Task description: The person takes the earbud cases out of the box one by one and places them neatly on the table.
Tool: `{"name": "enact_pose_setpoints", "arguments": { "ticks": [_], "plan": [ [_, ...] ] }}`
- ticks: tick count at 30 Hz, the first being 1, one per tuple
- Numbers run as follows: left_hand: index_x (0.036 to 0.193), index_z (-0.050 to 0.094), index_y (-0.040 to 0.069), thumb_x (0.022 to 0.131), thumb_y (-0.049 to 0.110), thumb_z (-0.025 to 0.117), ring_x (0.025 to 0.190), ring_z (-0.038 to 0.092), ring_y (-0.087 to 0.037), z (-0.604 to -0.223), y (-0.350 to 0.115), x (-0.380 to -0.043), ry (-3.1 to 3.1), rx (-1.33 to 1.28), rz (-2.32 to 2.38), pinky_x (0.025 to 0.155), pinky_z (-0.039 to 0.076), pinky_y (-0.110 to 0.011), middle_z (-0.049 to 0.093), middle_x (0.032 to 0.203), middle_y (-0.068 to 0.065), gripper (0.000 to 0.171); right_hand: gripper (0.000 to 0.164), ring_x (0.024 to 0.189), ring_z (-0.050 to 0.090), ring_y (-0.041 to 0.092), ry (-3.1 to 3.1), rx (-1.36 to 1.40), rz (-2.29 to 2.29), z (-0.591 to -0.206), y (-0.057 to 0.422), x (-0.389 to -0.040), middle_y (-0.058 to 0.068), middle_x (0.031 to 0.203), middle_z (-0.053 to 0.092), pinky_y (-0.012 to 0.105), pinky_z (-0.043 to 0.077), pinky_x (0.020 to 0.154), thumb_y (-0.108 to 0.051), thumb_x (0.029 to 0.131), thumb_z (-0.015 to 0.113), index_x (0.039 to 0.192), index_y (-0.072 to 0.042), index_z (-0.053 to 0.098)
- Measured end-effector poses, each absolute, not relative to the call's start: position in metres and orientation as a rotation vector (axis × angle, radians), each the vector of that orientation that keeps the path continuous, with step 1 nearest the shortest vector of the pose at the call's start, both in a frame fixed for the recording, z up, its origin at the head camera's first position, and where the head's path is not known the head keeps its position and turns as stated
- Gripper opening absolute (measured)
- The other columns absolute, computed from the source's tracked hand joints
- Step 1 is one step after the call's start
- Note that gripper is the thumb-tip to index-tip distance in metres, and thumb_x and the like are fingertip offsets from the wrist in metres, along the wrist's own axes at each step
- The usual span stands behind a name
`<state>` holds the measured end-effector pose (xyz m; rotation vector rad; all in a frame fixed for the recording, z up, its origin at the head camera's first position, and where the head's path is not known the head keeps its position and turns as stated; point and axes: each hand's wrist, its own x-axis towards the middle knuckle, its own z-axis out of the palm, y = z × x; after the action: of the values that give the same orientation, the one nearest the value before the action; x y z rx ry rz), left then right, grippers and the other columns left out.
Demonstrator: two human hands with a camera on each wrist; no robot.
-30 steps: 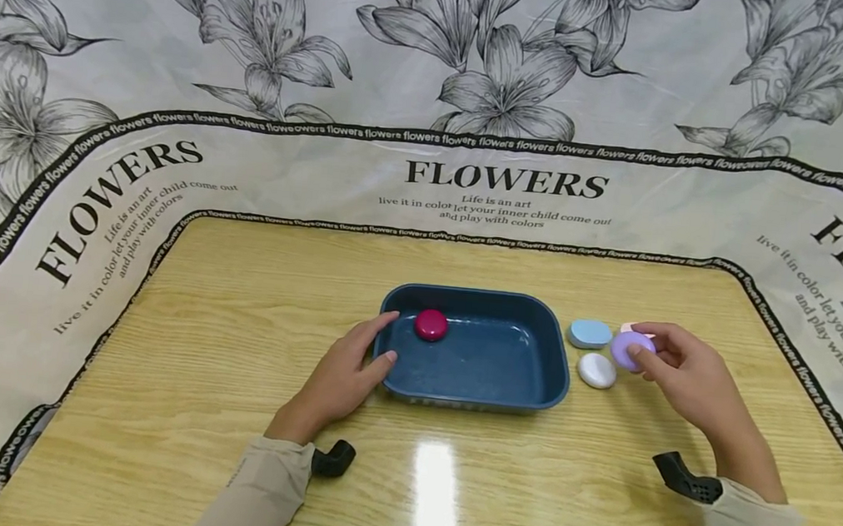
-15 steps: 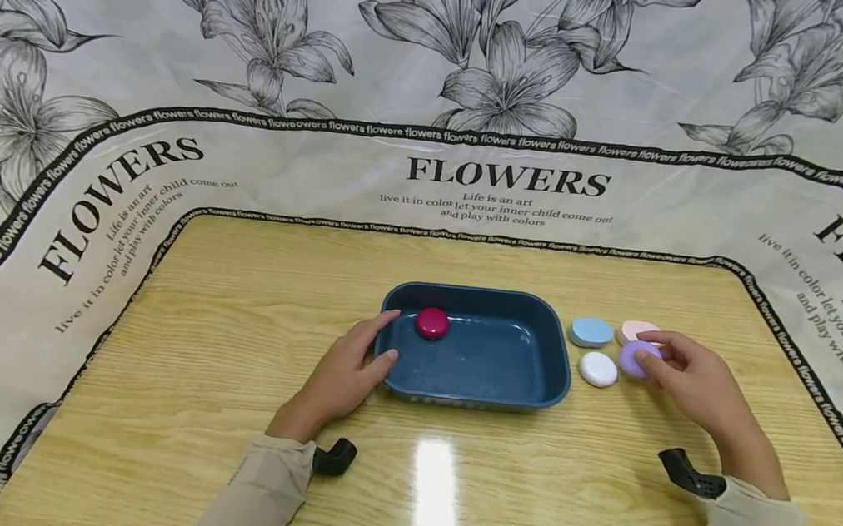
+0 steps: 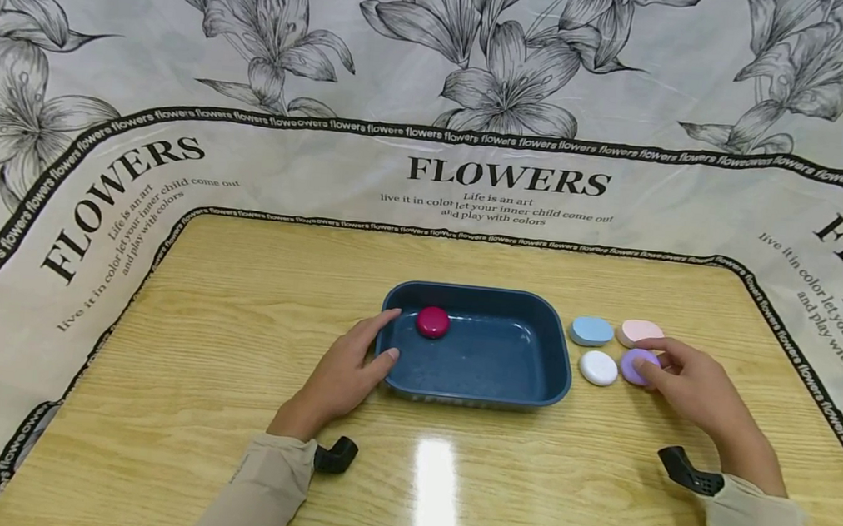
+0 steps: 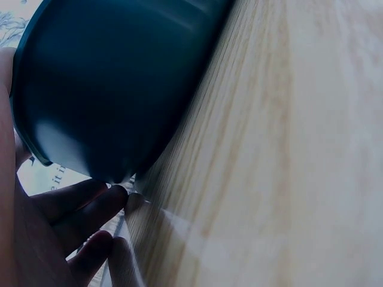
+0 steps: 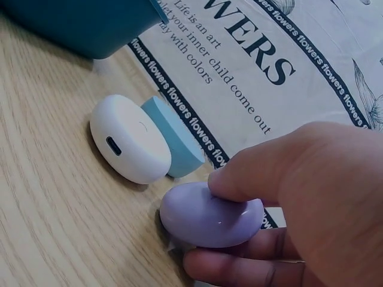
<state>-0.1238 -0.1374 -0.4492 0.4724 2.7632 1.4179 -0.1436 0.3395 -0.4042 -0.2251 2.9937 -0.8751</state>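
In the head view, my right hand [image 3: 689,387] pinches a glossy purple pebble-shaped case [image 3: 639,366] between thumb and fingers, down at the tabletop. Close on its left lies a white rounded case [image 3: 598,368]; the right wrist view shows a small charging port on the white case [image 5: 128,137]. Behind these two are a light blue oval piece [image 3: 592,331] and a pale pink one [image 3: 639,333]. My left hand [image 3: 340,370] rests at the left end of a dark blue basin [image 3: 470,392], thumb and forefinger at its rim. Inside the basin sits a magenta round piece [image 3: 432,322].
The wooden table [image 3: 237,305] is bordered at the back and sides by a flower-printed cloth [image 3: 503,187]. A bright reflection lies on the wood in front of the basin. Black wrist mounts [image 3: 335,456] project from both sleeves.
My right hand has moved slightly right and toward me, lowering the purple case to the table beside the white one. The pink piece has come into fuller view. My left hand stays at the basin.
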Motion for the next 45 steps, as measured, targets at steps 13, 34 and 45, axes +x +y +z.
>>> {"name": "enact_pose_setpoints", "arguments": {
  "ticks": [13, 34, 45],
  "plan": [
    [0.156, 0.037, 0.032, 0.102, 0.039, 0.052, 0.141, 0.037, -0.018, -0.4492, -0.1371, -0.1258, 2.765, 0.461, 1.404, 0.115, 0.032, -0.048, 0.041, 0.153, 0.005, 0.056, 0.049, 0.094, 0.060, 0.038, 2.952, -0.162, -0.784, -0.4009, 0.3406, -0.1454, 0.024, 0.105, 0.065, 0.038, 0.045, 0.071, -0.035, 0.100, 0.062, 0.131, 0.002, 0.059],
    [0.156, 0.037, 0.032, 0.102, 0.038, 0.053, 0.142, 0.036, -0.017, -0.4483, -0.1364, -0.1248, 2.755, 0.461, 1.398, 0.115, 0.031, -0.047, 0.041, 0.153, 0.006, 0.057, 0.050, 0.102, 0.058, 0.048, 2.966, -0.122, -0.683, -0.4003, 0.3443, -0.1459, 0.032, 0.112, 0.062, 0.056, 0.046, 0.079, -0.038, 0.102, 0.056, 0.131, 0.002, 0.057],
    [0.155, 0.038, 0.032, 0.102, 0.039, 0.052, 0.141, 0.037, -0.018, -0.4499, -0.1364, -0.1236, 2.755, 0.446, 1.410, 0.114, 0.032, -0.048, 0.041, 0.153, 0.007, 0.055, 0.050, 0.102, 0.057, 0.049, 2.966, -0.116, -0.664, -0.4014, 0.3455, -0.1455, 0.032, 0.112, 0.062, 0.058, 0.046, 0.079, -0.038, 0.102, 0.055, 0.130, 0.004, 0.057]
  ]
}}
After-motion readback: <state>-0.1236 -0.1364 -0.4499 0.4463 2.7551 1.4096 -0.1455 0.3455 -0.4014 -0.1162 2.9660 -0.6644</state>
